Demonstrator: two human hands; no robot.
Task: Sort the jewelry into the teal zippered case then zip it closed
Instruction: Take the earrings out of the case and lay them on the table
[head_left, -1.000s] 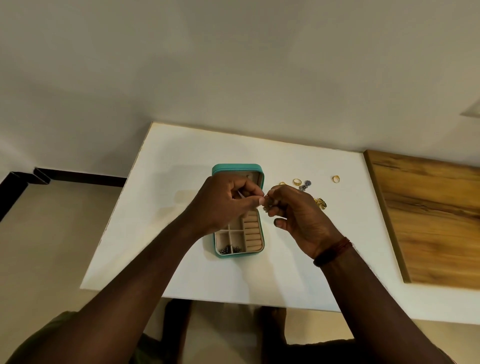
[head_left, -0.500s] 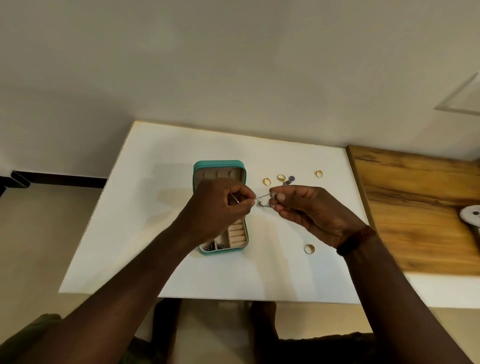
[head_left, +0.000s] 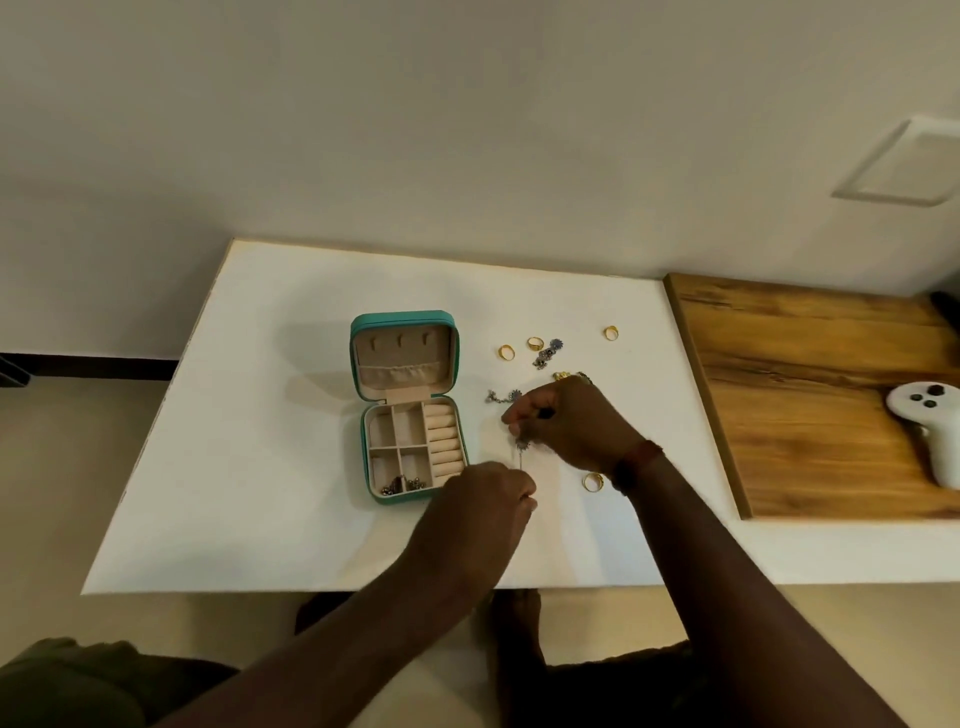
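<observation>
Chain (head_left: 520, 459) pinched between left hand (head_left: 483, 500) and right hand (head_left: 567, 427) — case (head_left: 402, 317) just left.

Teal case (head_left: 404, 318) open; gold rings (head_left: 506, 352), silver chain (head_left: 520, 460) right of it.

teal case (head_left: 404, 321), beige lining | gold rings (head_left: 506, 352) | white table (head_left: 270, 415) | brown wood-grain board (head_left: 789, 374)

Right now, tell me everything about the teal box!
The small square teal zippered case lies open on the white table, lid tipped back. Its beige lining shows three hooks and a gathered pocket in the lid, four compartments and ring rolls in the base. Small dark jewelry pieces sit in the two nearest compartments.
</observation>
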